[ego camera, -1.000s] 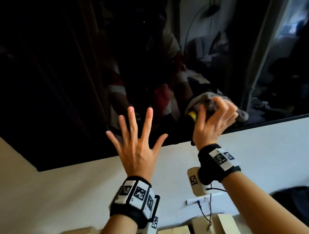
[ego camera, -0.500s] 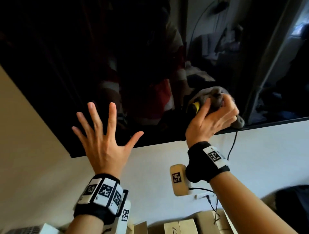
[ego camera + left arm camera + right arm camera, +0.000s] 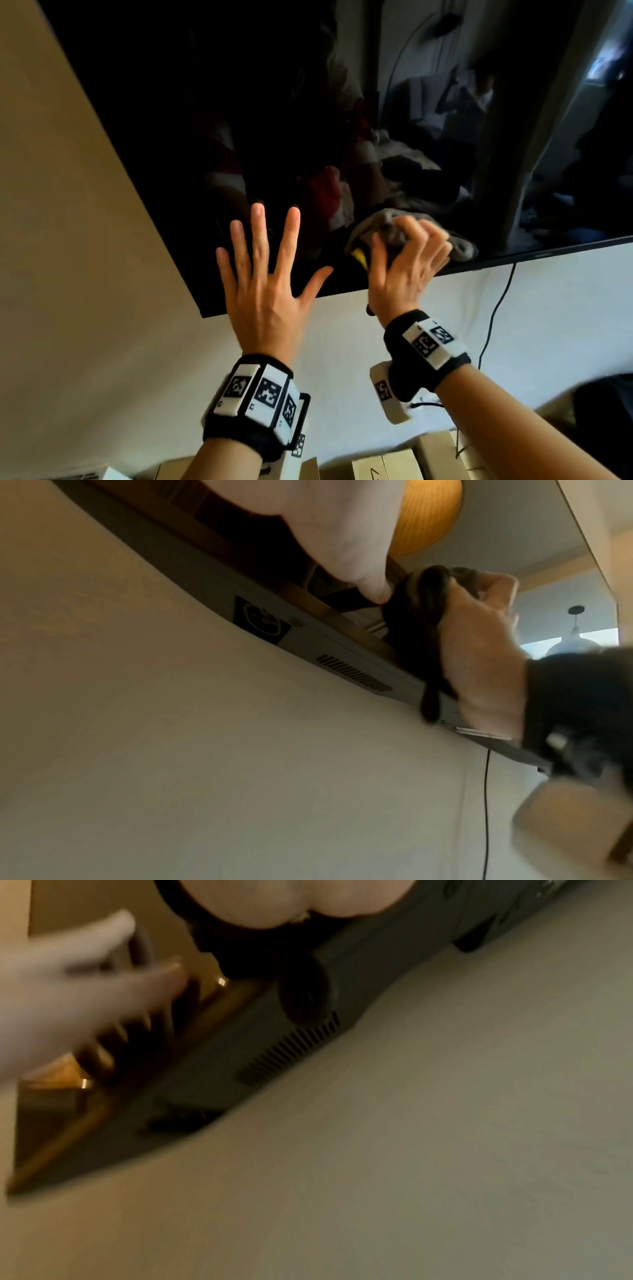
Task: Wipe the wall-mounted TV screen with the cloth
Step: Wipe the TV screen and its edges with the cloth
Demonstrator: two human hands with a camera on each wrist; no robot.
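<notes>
The black wall-mounted TV screen [image 3: 239, 102] fills the upper head view, with its lower left corner near my left wrist. My right hand [image 3: 407, 260] grips a bunched grey cloth [image 3: 459, 246] with a yellow patch and presses it against the screen just above the bottom edge. My left hand [image 3: 267, 270] lies flat on the screen's lower left part with its fingers spread. In the left wrist view the right hand [image 3: 479, 631] holds the dark cloth [image 3: 428, 620] over the TV's underside [image 3: 342, 664]. The right wrist view is blurred; the left hand [image 3: 68, 988] shows there.
A pale wall [image 3: 85, 342] surrounds the TV. A black cable [image 3: 493, 315] hangs from the TV's bottom edge at the right. Several cardboard boxes [image 3: 387, 466] stand below, against the wall. A dark object [image 3: 603, 404] sits at the lower right.
The view has shifted toward the TV's lower left corner. My right hand has carried the cloth leftward along the bottom of the screen, closer to my flat left hand.
</notes>
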